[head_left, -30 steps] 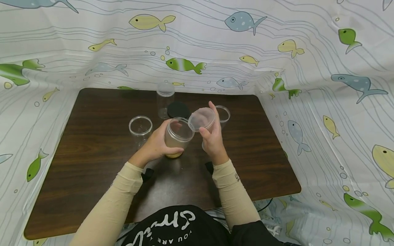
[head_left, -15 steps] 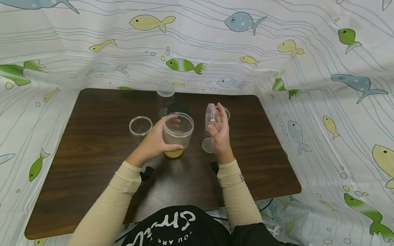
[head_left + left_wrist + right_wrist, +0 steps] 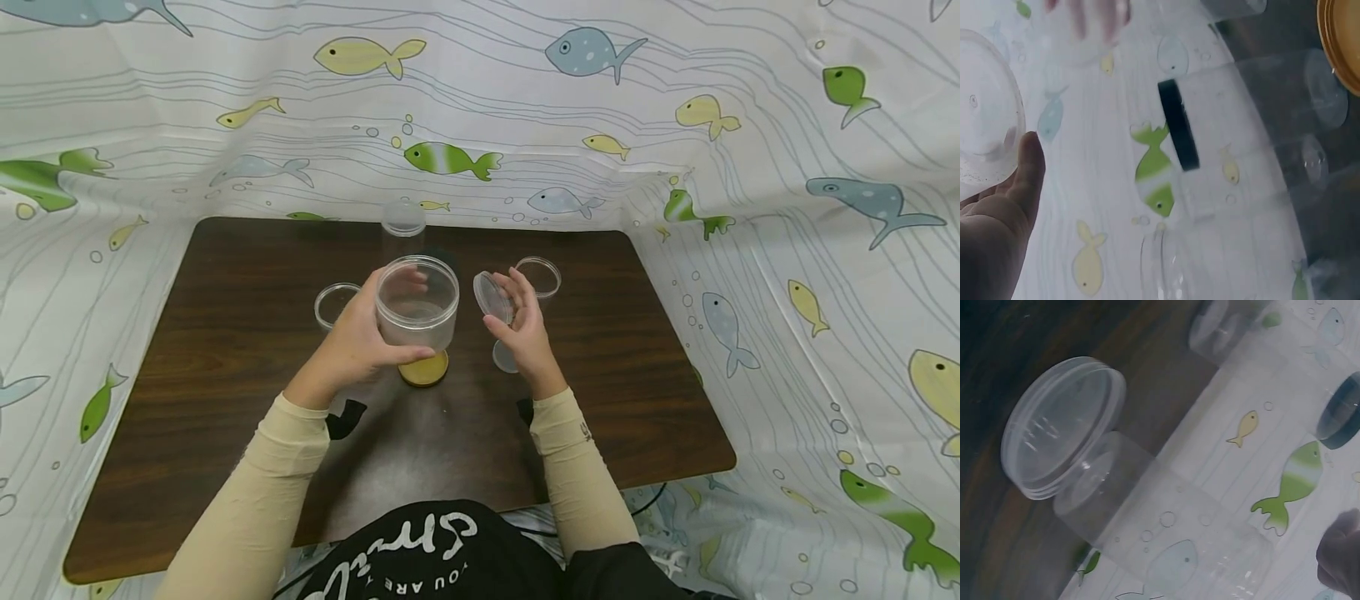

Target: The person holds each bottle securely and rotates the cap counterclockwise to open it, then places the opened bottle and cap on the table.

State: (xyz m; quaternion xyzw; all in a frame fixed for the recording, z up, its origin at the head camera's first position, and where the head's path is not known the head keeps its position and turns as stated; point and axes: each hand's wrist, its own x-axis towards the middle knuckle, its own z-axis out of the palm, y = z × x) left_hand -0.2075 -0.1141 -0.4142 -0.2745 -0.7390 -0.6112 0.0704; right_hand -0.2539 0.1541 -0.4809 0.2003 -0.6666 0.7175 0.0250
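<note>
My left hand [image 3: 356, 342] grips a clear, open-topped plastic jar [image 3: 420, 325] round its side, above the table's middle. In the left wrist view, the base of this jar [image 3: 985, 112] faces the camera beside my thumb. A clear round lid [image 3: 492, 298] stands tilted in my right hand [image 3: 531, 329], held by the fingers and thumb to the right of the jar's mouth, apart from it. Under the jar, nearer the person, lies a gold lid [image 3: 423, 371]. A second clear lid [image 3: 505, 358] lies on the table by the right hand, partly covered by it.
Clear open jars stand at left [image 3: 330, 308] and right [image 3: 543, 275] behind the hands. Farther back is a white-lidded clear jar [image 3: 403, 221]. A jar with a black lid [image 3: 1179, 125] is mostly hidden behind the held jar in the head view. Fish-printed cloth surrounds the brown table [image 3: 637, 400].
The lid has come away from the jar's rim to the right, turned edge-on, and now tilts toward the jar again. The held jar has shifted left and up in view, uncovering the gold lid.
</note>
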